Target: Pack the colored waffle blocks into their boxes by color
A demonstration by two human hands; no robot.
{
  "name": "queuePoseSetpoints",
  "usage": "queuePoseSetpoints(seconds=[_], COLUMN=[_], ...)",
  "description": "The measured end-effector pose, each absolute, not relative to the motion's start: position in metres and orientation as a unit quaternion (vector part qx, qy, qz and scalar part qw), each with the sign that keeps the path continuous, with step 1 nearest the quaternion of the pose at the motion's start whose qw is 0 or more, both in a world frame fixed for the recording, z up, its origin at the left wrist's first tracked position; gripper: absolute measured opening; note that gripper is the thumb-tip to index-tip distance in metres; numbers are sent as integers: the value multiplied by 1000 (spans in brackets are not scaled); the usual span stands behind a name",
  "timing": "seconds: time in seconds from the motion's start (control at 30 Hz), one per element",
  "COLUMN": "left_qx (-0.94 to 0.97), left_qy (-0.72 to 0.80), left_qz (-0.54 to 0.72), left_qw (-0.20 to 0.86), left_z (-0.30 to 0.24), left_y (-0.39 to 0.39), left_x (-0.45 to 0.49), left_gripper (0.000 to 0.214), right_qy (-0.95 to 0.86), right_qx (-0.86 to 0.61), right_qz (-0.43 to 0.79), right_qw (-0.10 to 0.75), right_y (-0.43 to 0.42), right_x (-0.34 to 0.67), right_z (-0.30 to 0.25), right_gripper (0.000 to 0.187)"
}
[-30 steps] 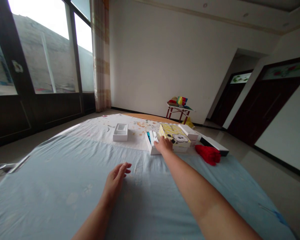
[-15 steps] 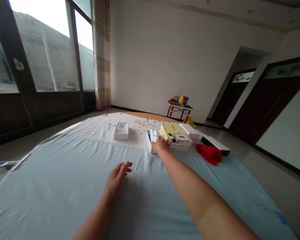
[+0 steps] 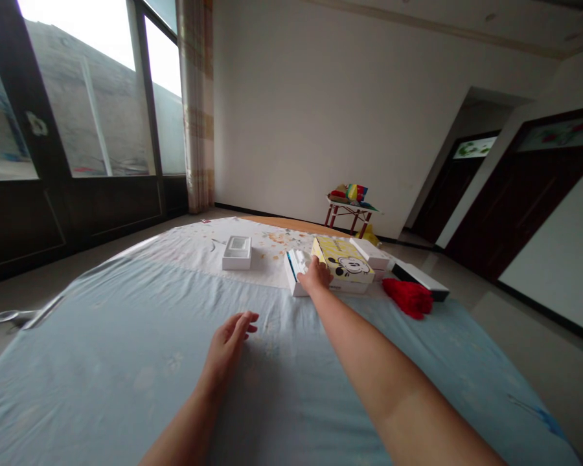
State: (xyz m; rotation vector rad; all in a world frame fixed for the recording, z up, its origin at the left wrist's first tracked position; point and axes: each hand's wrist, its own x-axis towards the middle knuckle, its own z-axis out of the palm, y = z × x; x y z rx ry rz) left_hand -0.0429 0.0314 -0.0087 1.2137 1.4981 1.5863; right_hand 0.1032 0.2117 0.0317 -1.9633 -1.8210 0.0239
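My right hand (image 3: 315,277) reaches far across the light blue bedsheet (image 3: 126,362) and rests on the near corner of a yellow cartoon-printed box (image 3: 342,260), beside an open white box (image 3: 295,270) with blue and white contents. Its fingers curl over the yellow box's edge. My left hand (image 3: 230,338) lies flat on the sheet nearer to me, fingers stretched out and holding nothing.
A small white box (image 3: 237,252) sits on the patterned white cloth to the left. White boxes (image 3: 368,254), a black-and-white flat box (image 3: 420,280) and a red cloth (image 3: 409,298) lie to the right. A small red-legged table (image 3: 348,211) stands by the far wall.
My right hand drew slightly back toward the open white box, then returned up to the yellow box's corner. The left hand has barely moved.
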Motion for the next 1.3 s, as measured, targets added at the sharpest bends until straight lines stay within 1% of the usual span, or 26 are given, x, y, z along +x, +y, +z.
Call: queuePoseSetpoints(seconds=[0.17, 0.3, 0.43, 0.57, 0.73, 0.93, 1.17, 1.3], left_qx=[460, 456, 458, 462, 459, 459, 464, 465], left_qy=[568, 569, 568, 566, 566, 568, 569, 569], left_qz=[603, 603, 602, 601, 604, 602, 598, 598], left_qw=[320, 323, 325, 324, 322, 323, 322, 321], left_z=[-10, -8, -7, -5, -5, -6, -7, -7], left_y=[32, 31, 30, 30, 30, 31, 31, 31], left_x=[-44, -43, -41, -41, -41, -41, -41, -41], left_gripper=[46, 45, 45, 45, 45, 45, 44, 45], right_qy=[-661, -655, -669, -715, -738, -744, -730, -742], right_qx=[-698, -696, -677, -630, -606, -600, -607, -603], right_qz=[18, 23, -8, -48, -34, -65, -85, -86], right_qw=[276, 294, 307, 300, 296, 286, 302, 281], right_y=[216, 224, 225, 218, 209, 208, 208, 208], right_x=[103, 110, 119, 119, 114, 117, 119, 112], right_z=[45, 62, 73, 69, 53, 39, 45, 44], right_gripper=[63, 63, 65, 67, 67, 57, 46, 36])
